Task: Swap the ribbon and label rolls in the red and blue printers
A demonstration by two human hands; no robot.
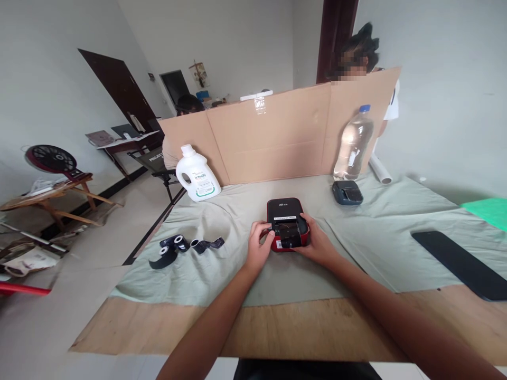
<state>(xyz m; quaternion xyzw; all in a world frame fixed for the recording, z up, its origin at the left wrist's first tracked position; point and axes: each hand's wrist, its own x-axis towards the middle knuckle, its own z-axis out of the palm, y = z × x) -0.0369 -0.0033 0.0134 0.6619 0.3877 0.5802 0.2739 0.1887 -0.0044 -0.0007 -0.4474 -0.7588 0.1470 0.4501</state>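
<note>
A black and red portable label printer (283, 207) lies on the green cloth in front of me. Shiny black film (291, 236) shows at its near half, below a thin white strip. My right hand (316, 237) grips the printer's right side, thumb near the front corner and fingers along the edge. At its left edge is my left hand (260, 243), fingers bent and thumb against the casing beside the film. Whether something small is between those left fingers is hidden. Several rolls of black ribbon (169, 250) lie to the left, with a loose strip (214, 244) beside them.
A white jug (200, 177) and a large water bottle (354, 145) stand before a cardboard screen (273, 137). Near the bottle sits a small dark device (347, 193). A long black flat object (461, 264) lies at right. Two people are partly visible behind the screen.
</note>
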